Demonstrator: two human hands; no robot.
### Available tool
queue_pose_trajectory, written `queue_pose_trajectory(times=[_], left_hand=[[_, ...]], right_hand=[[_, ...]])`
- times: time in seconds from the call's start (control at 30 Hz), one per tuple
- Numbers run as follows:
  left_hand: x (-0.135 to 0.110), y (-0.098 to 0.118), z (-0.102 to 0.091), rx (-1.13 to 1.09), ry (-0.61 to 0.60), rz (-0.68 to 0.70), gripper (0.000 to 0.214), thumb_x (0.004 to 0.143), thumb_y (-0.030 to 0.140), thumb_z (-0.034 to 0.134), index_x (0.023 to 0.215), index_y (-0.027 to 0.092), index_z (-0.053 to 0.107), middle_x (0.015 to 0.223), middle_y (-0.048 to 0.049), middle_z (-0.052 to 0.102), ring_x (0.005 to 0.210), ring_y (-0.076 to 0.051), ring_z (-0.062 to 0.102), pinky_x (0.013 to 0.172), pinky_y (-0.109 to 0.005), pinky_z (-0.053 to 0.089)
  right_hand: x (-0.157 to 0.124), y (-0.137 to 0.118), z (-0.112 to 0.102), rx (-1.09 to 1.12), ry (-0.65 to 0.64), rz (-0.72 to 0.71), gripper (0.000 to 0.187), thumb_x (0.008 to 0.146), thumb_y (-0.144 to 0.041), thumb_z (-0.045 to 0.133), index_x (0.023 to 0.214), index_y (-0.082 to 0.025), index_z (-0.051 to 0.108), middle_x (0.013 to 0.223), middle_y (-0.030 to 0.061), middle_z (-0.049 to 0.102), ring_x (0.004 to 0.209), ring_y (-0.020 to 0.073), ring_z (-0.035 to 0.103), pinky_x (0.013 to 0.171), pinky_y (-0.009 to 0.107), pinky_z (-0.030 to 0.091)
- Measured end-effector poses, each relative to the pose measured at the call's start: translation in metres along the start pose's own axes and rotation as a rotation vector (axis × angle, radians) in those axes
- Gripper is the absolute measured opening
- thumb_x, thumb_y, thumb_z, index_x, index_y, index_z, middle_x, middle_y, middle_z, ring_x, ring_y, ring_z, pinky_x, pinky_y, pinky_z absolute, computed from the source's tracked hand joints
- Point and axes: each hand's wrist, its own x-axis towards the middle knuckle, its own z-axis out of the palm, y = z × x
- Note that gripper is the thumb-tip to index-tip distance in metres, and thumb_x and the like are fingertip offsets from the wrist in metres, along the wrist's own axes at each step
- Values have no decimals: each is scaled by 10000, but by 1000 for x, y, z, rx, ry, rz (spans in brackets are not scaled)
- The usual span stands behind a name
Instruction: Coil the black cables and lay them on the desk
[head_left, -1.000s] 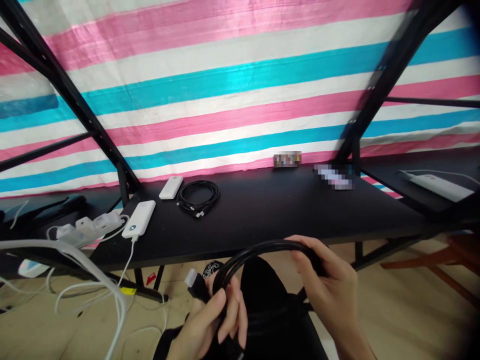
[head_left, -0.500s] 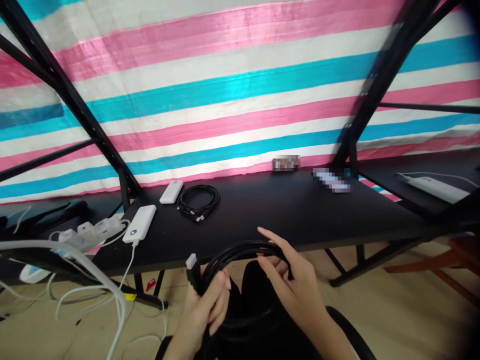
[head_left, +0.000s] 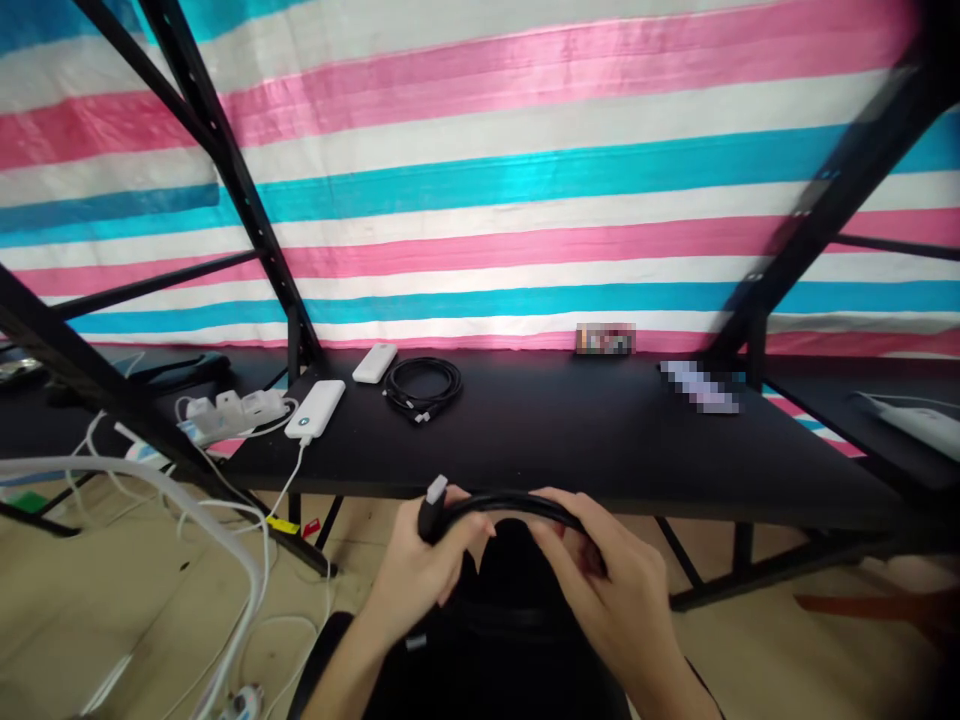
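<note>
A coiled black cable (head_left: 510, 503) is held up in front of the table's near edge, above my lap. My left hand (head_left: 420, 575) is closed around the left side of the coil, where a black plug (head_left: 431, 512) with a pale end sticks up beside the thumb. My right hand (head_left: 615, 575) grips the coil's right side, its fingers bent around the strands. The lower part of the coil blends into the dark clothing and cannot be made out. A small pale piece (head_left: 415, 641) shows low, under my left hand.
On the black table (head_left: 540, 430) lie another coiled black cable (head_left: 424, 390) and two white power banks, one (head_left: 315, 408) with a cord plugged in, the other (head_left: 375, 363) behind. A power strip (head_left: 232, 415) and white cords crowd the left. Blurred items (head_left: 606, 340) sit at the back.
My right hand's fingers have closed in on the coil from a looser, raised pose. Both hands have turned the coil a little, and the view has swung to the left.
</note>
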Motion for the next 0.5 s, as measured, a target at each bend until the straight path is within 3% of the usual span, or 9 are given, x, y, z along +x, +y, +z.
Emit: queue_pose_trajectory(times=[0.13,0.27,0.4,0.5], left_hand=[[4,3,-10,86,119,68,172,727,304,719,674,161,639,325,84,408,275,-41,319,336,-170,229],[-10,3,-11,49,-20,82,252,783,374,671,648,169,613,333,84,385,272,-36,271,329,-183,163],[-21,4,-11,106,-149,88,297,811,390,642,619,175,569,427,71,413,312,-38,317,332,-191,157],[-21,3,-13,176,-93,108,331,809,366,643,558,175,541,465,54,448,353,-41,333,355,-196,188]], right_hand=[[-5,-16,-5,199,-71,60,281,899,-237,552,1141,-248,695,822,24,750,556,129,649,565,217,550],[-10,-23,-9,319,-60,117,273,884,-217,579,1094,-313,725,995,20,764,869,201,726,742,268,595],[-12,-20,-7,370,-33,137,266,843,-183,637,1012,-354,751,969,-24,772,861,187,734,746,234,595],[-12,-16,-2,383,-39,137,291,836,-164,641,1009,-371,748,947,-41,774,826,168,735,722,210,589]])
